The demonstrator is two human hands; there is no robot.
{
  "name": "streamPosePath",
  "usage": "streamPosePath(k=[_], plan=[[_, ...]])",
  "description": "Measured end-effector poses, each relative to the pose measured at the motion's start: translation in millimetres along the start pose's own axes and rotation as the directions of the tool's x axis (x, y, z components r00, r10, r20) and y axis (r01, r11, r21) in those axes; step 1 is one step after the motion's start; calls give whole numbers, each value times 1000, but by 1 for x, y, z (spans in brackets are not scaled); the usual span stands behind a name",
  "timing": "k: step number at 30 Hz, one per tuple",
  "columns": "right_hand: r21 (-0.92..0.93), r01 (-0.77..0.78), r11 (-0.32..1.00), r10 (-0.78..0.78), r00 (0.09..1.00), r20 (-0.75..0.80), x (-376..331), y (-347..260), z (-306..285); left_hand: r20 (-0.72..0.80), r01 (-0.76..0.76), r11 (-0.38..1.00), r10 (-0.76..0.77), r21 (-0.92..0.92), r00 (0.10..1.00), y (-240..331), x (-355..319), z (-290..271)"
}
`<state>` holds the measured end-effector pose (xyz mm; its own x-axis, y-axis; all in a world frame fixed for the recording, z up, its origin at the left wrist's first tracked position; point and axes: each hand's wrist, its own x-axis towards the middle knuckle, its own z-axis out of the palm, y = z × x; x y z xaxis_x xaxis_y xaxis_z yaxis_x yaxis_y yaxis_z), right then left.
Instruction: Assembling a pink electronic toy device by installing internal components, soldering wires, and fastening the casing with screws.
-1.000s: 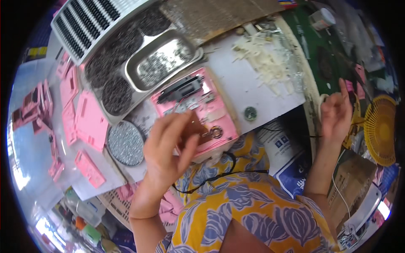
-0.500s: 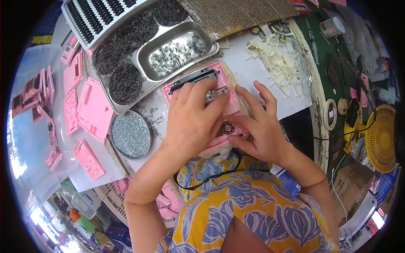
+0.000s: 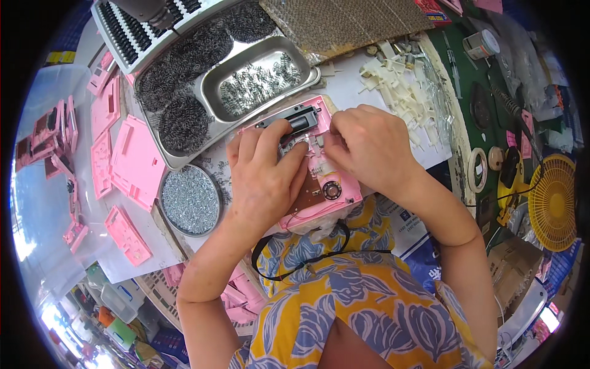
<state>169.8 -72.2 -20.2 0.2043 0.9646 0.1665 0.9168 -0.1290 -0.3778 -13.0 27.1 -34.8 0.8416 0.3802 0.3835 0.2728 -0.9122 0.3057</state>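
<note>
Centrally, the pink plastic housing on the white work surface is pressed by the left hand, fingers loosely spread, while the right hand is pinched on its inner parts.

The right hand, out at the bench's right side 1 s ago, now meets the left hand on the pink casing

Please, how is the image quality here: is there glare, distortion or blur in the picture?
Head view: strong fisheye bending, so the table edges curve toward the black rim; bright glare washes out the left edge; the steel tray shines; the left hand, right hand and pink case are sharp, evenly lit.
</note>
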Motion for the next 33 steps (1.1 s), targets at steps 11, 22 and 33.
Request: streamPosePath(k=[11, 22, 33], plan=[[-237, 112, 965, -86, 989, 119, -2, -12, 3, 26, -50, 997, 49, 62, 998, 3, 1, 0], [379, -361, 852, 261, 921, 290, 4, 14, -12, 116, -339, 941, 338, -4, 934, -9, 1, -2], [-96, -411, 906, 339, 844, -414, 136, 269, -104, 548, -591, 805, 469, 59, 693, -37, 20, -31]])
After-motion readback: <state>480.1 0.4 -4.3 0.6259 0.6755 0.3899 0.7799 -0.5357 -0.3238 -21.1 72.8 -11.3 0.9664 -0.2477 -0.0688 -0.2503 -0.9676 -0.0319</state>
